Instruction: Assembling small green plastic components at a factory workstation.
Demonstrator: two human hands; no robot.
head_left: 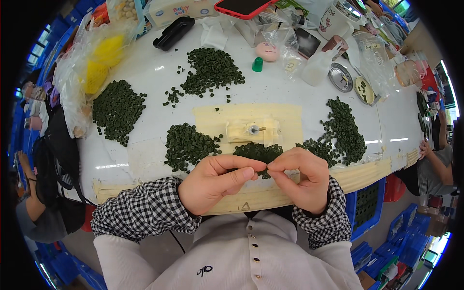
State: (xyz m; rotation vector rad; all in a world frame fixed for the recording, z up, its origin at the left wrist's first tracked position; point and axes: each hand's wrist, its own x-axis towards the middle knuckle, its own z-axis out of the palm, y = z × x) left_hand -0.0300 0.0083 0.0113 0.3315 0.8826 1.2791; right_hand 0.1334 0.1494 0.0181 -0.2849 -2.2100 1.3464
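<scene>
My left hand (pixel 220 181) and my right hand (pixel 303 176) meet at the fingertips near the table's front edge. Each is closed in a pinch; anything between the fingertips is too small or hidden to make out. Just beyond and below them lies a dark green patch of small pieces (pixel 258 151), partly covered by my fingers. Small dark green ring-like pieces (pixel 187 145) form a pile beside my left hand. More such pieces (pixel 321 150) lie beyond my right hand. A taped block with a small metal post (pixel 253 129) sits on the table in front of both hands.
Larger green piles lie at the left (pixel 117 108), far middle (pixel 210 70) and right (pixel 345 130). A plastic bag with yellow mesh (pixel 104 63) stands far left. Farther back are a black case (pixel 174 33), a green cap (pixel 257 64), a squeeze bottle (pixel 316 71) and an open tin (pixel 364 90).
</scene>
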